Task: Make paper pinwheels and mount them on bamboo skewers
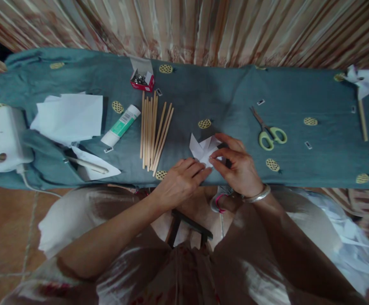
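A white paper pinwheel (205, 147) with folded, pointed blades lies at the front edge of the cloth, between my hands. My left hand (184, 178) presses on its near left side with the fingers together. Over its right side, my right hand (238, 165) pinches the paper near the centre with thumb and forefinger, the other fingers curled along the far right blade. A silver bracelet circles the right wrist. My fingers cover the near and right parts of the paper.
Wooden sticks (149, 131), a glue stick (121, 126), a red box of metal pins (142, 80) and stacked paper (71, 116) lie left. A pencil-like stick (89, 164) and a white corded device (4, 135) are farther left. Right are green-handled scissors (268, 132) and a pinwheel on a stick (362, 101).
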Motion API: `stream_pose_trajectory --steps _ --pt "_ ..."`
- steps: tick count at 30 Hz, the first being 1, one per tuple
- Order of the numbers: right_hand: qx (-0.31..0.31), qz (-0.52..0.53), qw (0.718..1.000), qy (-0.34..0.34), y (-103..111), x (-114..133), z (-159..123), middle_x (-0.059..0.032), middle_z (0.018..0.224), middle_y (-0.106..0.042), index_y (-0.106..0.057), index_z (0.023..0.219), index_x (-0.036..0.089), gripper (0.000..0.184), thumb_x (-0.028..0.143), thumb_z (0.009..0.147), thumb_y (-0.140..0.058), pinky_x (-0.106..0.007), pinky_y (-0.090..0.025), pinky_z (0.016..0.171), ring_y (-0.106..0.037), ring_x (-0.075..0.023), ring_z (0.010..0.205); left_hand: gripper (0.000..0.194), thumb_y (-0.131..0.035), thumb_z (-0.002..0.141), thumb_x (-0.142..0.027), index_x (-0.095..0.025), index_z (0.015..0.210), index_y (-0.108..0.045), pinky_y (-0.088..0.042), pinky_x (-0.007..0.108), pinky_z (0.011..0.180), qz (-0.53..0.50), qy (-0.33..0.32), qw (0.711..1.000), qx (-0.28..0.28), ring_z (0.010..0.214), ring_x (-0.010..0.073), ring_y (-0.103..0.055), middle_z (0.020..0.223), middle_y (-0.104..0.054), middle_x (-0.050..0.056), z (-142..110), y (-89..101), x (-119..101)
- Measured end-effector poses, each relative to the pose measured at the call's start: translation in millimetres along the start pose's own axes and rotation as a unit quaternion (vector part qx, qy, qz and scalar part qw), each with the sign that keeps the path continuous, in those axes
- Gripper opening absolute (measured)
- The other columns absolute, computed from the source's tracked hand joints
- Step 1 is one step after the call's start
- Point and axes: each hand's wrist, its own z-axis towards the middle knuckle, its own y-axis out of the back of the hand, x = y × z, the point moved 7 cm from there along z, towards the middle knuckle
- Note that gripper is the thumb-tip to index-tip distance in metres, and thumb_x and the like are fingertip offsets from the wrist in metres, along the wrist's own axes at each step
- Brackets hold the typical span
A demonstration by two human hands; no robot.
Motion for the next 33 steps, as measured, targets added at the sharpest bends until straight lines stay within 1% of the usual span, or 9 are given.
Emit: stream_pose_trajectory --steps 5,10,18,26,29,33 --pt "-0.006 -0.015 1.000 0.011 -2.0 3.0 -1.1 -0.0114 0.135 -0.059 -0.068 0.083 0.021 0.009 0.021 0.087 -0.060 -0.052 -0.046 0.102 -0.055 -0.0300 0.124 0.024 -0.047 0.097 -0.016 -0.011 0.115 -0.062 -0.050 0.035 0.082 -0.013 0.012 1.000 0.004 0.096 0.0214 -0.060 0.105 -0.068 0.010 1.7 -3.4 1.3" --pt "-0.019 -0.020 1.000 0.010 -2.8 3.6 -2.8 -0.0134 0.135 -0.059 -0.066 0.085 0.020 0.005 0.022 0.086 -0.062 -0.052 -0.046 0.102 -0.055 -0.0313 0.124 0.023 -0.048 0.097 -0.016 -0.009 0.113 -0.063 -0.051 0.035 0.084 -0.031 0.010 0.999 -0.001 0.097 0.0215 -0.060 0.103 -0.068 0.011 2.8 -3.4 0.9" --pt "-0.034 -0.023 0.999 0.000 -2.1 4.6 -5.3 -0.0125 0.133 -0.060 -0.066 0.083 0.020 0.006 0.022 0.086 -0.061 -0.052 -0.047 0.102 -0.056 -0.0314 0.123 0.021 -0.047 0.098 -0.018 -0.011 0.110 -0.064 -0.051 0.035 0.083 -0.010 0.010 1.000 -0.011 0.098 0.0211 -0.060 0.104 -0.069 0.010 4.0 -3.1 2.5" --pt "-0.040 -0.023 0.999 -0.007 -1.6 4.0 -7.4 -0.0118 0.133 -0.061 -0.066 0.083 0.021 0.007 0.023 0.086 -0.060 -0.052 -0.046 0.102 -0.056 -0.0312 0.121 0.021 -0.049 0.098 -0.020 -0.011 0.109 -0.064 -0.050 0.035 0.081 0.017 0.015 1.000 -0.017 0.096 0.0212 -0.060 0.102 -0.069 0.010 8.0 -5.7 6.9" --pt "-0.041 -0.024 0.999 -0.007 -1.4 4.3 -7.6 -0.0113 0.132 -0.062 -0.066 0.083 0.021 0.007 0.023 0.087 -0.059 -0.051 -0.046 0.102 -0.056 -0.0308 0.121 0.023 -0.046 0.099 -0.019 -0.010 0.110 -0.064 -0.050 0.035 0.080 0.019 0.014 1.000 -0.010 0.095 0.0211 -0.059 0.102 -0.069 0.010 8.7 -5.0 6.4" --pt "-0.042 -0.034 0.999 -0.006 0.0 4.8 -8.2 -0.0131 0.131 -0.062 -0.066 0.083 0.020 0.008 0.022 0.087 -0.059 -0.051 -0.047 0.102 -0.057 -0.0308 0.120 0.027 -0.042 0.100 -0.018 -0.010 0.115 -0.062 -0.049 0.035 0.080 0.008 0.004 1.000 -0.009 0.095 0.0215 -0.059 0.103 -0.069 0.010 8.8 -1.7 4.7"
